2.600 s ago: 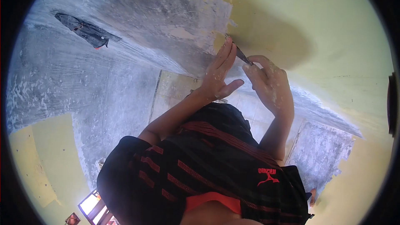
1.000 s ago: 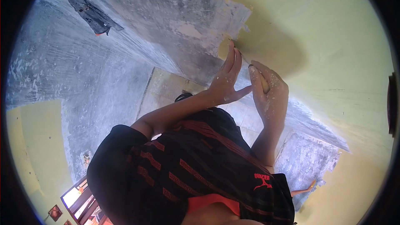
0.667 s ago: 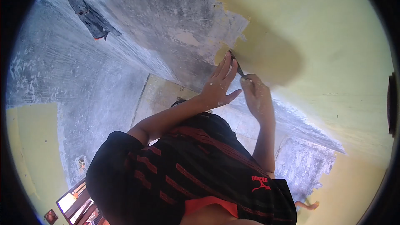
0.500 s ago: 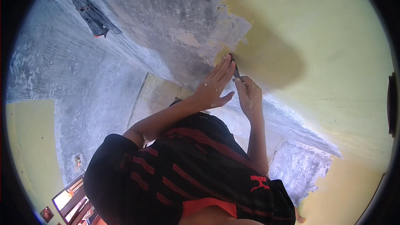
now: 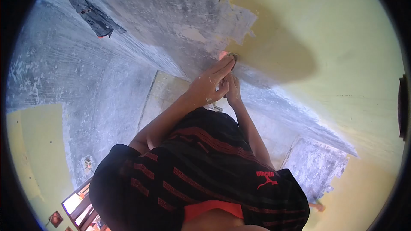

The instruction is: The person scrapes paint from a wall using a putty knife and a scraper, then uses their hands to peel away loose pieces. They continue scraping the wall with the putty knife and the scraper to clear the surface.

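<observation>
My left hand [image 5: 206, 84] reaches up to the wall with its fingers stretched out and together, lying flat against the blade of a dark scraper [image 5: 234, 64]. Just below and to the right, my right hand [image 5: 233, 90] is closed round the scraper's handle, which is mostly hidden by the fingers. The blade tip meets the ragged border between bare grey plaster [image 5: 188, 13] and yellow-green paint [image 5: 325, 30]. Pale flecks stick to the back of my left hand. A small orange-pink patch shows beside the fingertips.
A dark, pointed, crumpled-looking object [image 5: 92, 15] lies at the upper left. Another bared grey patch [image 5: 314, 160] is at the lower right, with a person's hand or foot [image 5: 317, 206] near it. A window frame [image 5: 81, 207] and a small picture [image 5: 55, 219] sit at the lower left.
Both hands have shifted a little left and closer together. The right hand has come up under the left, and the scraper now shows less.
</observation>
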A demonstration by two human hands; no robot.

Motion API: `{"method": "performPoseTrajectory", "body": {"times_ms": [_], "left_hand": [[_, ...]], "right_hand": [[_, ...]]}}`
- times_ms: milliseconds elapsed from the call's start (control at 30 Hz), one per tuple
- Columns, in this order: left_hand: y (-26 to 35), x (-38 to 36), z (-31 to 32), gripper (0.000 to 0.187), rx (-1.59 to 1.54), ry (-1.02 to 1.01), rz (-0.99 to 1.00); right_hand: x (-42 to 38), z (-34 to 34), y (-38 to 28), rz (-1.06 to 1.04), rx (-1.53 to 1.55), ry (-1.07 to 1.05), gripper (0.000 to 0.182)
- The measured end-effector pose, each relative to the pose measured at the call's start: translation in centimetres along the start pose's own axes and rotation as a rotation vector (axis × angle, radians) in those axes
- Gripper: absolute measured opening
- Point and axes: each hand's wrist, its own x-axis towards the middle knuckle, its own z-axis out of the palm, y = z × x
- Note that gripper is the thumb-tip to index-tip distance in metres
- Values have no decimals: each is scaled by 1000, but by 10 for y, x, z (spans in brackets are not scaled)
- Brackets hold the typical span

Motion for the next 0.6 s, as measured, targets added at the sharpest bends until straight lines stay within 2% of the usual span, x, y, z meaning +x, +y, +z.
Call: {"method": "performPoseTrajectory", "body": {"times_ms": [233, 300, 333, 400, 533, 600], "left_hand": [[-34, -30, 14, 66, 150, -24, -81], [-44, -32, 20, 53, 34, 117, -204], [-50, -35, 22, 53, 34, 90, -208], [-68, -37, 27, 42, -294, 240, -590], [-129, -41, 45, 33, -332, 198, -640], [-160, -38, 57, 29, -506, 82, -771]], "right_hand": [[6, -2, 76, 5, -30, 19, 57], [12, -1, 96, 54, -91, 88, 59], [13, -1, 102, 29, -72, 98, 59], [14, 1, 110, 25, -42, 135, 61], [16, 4, 124, 31, -25, 153, 63], [17, 8, 128, 10, -29, 155, 64]]}}
